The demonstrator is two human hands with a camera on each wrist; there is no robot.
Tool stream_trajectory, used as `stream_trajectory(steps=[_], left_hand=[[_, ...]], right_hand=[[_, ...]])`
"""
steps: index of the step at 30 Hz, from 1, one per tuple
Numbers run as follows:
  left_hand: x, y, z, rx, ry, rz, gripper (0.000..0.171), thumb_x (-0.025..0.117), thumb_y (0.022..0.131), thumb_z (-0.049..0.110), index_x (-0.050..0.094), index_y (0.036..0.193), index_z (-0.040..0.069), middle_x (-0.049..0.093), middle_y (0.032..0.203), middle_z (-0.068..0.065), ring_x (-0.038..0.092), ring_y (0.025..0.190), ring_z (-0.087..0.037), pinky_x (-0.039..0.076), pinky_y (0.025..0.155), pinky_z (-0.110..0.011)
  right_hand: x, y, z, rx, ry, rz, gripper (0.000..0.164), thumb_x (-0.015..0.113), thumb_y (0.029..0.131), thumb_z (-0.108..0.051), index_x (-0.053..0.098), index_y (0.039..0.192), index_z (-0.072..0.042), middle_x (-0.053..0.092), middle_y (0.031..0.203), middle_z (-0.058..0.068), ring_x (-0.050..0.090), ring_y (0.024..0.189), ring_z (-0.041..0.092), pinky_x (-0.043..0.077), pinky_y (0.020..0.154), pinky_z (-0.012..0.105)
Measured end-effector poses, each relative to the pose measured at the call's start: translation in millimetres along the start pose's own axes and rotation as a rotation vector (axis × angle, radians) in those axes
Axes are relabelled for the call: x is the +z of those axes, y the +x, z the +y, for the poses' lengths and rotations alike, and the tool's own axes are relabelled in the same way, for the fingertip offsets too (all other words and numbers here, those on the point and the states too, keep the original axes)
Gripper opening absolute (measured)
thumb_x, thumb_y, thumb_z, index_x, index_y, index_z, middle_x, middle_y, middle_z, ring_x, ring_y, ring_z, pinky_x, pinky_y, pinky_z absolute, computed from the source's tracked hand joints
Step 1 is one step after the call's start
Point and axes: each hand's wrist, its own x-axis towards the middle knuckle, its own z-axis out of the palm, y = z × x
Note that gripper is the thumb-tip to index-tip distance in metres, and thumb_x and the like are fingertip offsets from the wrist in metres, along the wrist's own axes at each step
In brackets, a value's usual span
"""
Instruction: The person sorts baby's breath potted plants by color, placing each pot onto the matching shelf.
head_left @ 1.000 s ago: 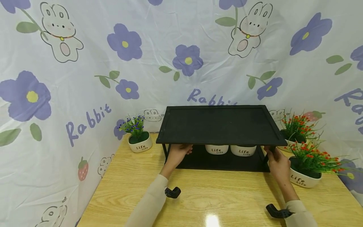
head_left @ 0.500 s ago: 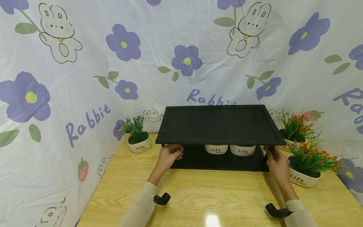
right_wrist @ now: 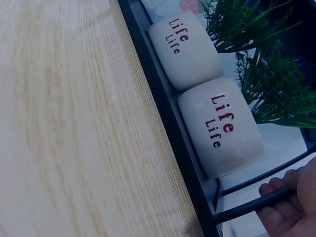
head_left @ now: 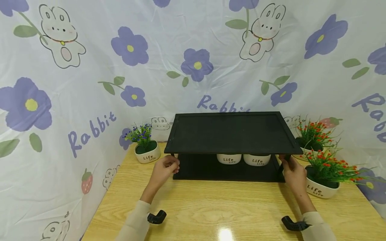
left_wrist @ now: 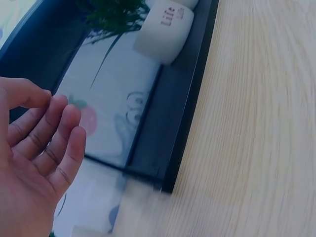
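A black two-tier shelf stands on the wooden table. Two white "Life" pots sit side by side on its lower tier; in the right wrist view the nearer pot and the farther pot both carry green plants. My right hand grips the front right post, fingers wrapped around it. At the shelf's left end is my left hand, near the front left post. Its fingers are loosely curled in the left wrist view, with nothing between them.
A pot with blue flowers stands left of the shelf. On the right are two pots with red flowers, the front one close beside my right hand. A patterned cloth hangs behind the table.
My left hand has moved left, out from under the shelf's top to its left end. The right hand stays on its post. The shelf and pots have kept their places.
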Motion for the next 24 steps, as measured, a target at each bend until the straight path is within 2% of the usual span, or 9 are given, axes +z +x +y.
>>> stream_trajectory(steps=[2, 4, 8, 11, 14, 16, 18, 21, 24], left_hand=[[-7.6, -1.5, -3.1, 0.003, -0.01, 0.017, 0.01, 0.069, 0.103, 0.007, 0.074, 0.106, -0.002, 0.074, 0.087, -0.018, 0.071, 0.071, -0.014, 0.063, 0.069, -0.029], [-15.4, -2.5, -6.2, 0.009, -0.023, 0.032, 0.011, 0.069, 0.103, 0.007, 0.073, 0.106, -0.003, 0.074, 0.088, -0.021, 0.071, 0.072, -0.014, 0.062, 0.07, -0.027], [-30.2, -4.2, -11.2, 0.027, -0.049, 0.058, 0.015, 0.068, 0.104, 0.008, 0.071, 0.108, -0.007, 0.073, 0.092, -0.026, 0.071, 0.075, -0.014, 0.061, 0.071, -0.024], [-39.9, -4.6, -14.1, 0.025, -0.055, 0.083, 0.017, 0.067, 0.105, 0.01, 0.071, 0.108, -0.007, 0.072, 0.095, -0.025, 0.071, 0.076, -0.012, 0.062, 0.072, -0.024], [-49.4, -3.8, -18.1, 0.032, -0.049, 0.121, 0.017, 0.067, 0.106, 0.011, 0.071, 0.108, -0.005, 0.073, 0.094, -0.023, 0.07, 0.076, -0.009, 0.062, 0.073, -0.023], [-55.8, -2.6, -21.7, 0.047, -0.028, 0.148, 0.017, 0.068, 0.106, 0.013, 0.072, 0.108, -0.003, 0.074, 0.093, -0.021, 0.07, 0.076, -0.008, 0.061, 0.073, -0.022], [-62.6, -1.4, -25.7, 0.063, 0.0, 0.18, 0.018, 0.069, 0.106, 0.016, 0.073, 0.109, -0.001, 0.076, 0.094, -0.019, 0.07, 0.078, -0.007, 0.059, 0.074, -0.021], [-72.9, 0.0, -32.2, 0.069, 0.037, 0.218, 0.021, 0.069, 0.106, 0.018, 0.072, 0.113, -0.001, 0.077, 0.098, -0.015, 0.07, 0.083, -0.005, 0.057, 0.078, -0.018], [-82.8, 1.8, -38.3, 0.049, 0.071, 0.256, 0.025, 0.07, 0.106, 0.019, 0.071, 0.118, -0.002, 0.076, 0.101, -0.008, 0.067, 0.088, -0.001, 0.055, 0.08, -0.015]], right_hand=[[0.0, 0.3, 0.4, -0.003, 0.003, 0.003, 0.03, 0.053, 0.114, -0.025, 0.074, 0.126, -0.007, 0.077, 0.126, 0.019, 0.038, 0.089, -0.033, 0.043, 0.079, 0.017], [0.2, 0.4, 0.6, -0.002, 0.006, 0.003, 0.03, 0.052, 0.114, -0.025, 0.074, 0.127, -0.008, 0.077, 0.128, 0.018, 0.039, 0.09, -0.033, 0.046, 0.082, 0.02], [0.8, 0.2, 0.5, 0.006, 0.011, -0.008, 0.031, 0.051, 0.115, -0.025, 0.073, 0.127, -0.007, 0.076, 0.129, 0.019, 0.059, 0.099, -0.012, 0.051, 0.093, 0.042], [1.3, 0.5, 0.7, 0.011, 0.03, -0.012, 0.032, 0.05, 0.115, -0.025, 0.072, 0.128, -0.006, 0.075, 0.129, 0.021, 0.065, 0.104, 0.003, 0.047, 0.103, 0.056], [1.8, 0.9, 1.2, 0.01, 0.051, -0.014, 0.032, 0.051, 0.115, -0.025, 0.072, 0.129, -0.005, 0.075, 0.129, 0.022, 0.057, 0.1, -0.014, 0.043, 0.11, 0.061], [2.1, 1.2, 2.0, 0.006, 0.046, -0.011, 0.032, 0.051, 0.115, -0.026, 0.072, 0.129, -0.006, 0.075, 0.129, 0.021, 0.044, 0.095, -0.027, 0.047, 0.106, 0.054], [2.2, 1.2, 2.3, 0.004, 0.032, -0.007, 0.032, 0.052, 0.115, -0.026, 0.073, 0.128, -0.007, 0.076, 0.128, 0.02, 0.038, 0.091, -0.033, 0.051, 0.097, 0.039], [2.2, 0.9, 2.6, 0.004, 0.005, 0.0, 0.031, 0.053, 0.114, -0.027, 0.074, 0.127, -0.009, 0.077, 0.126, 0.017, 0.04, 0.091, -0.031, 0.044, 0.077, 0.018], [1.9, 0.8, 2.8, 0.005, 0.004, 0.002, 0.03, 0.053, 0.114, -0.027, 0.074, 0.127, -0.01, 0.078, 0.127, 0.016, 0.043, 0.094, -0.028, 0.039, 0.073, 0.009]])
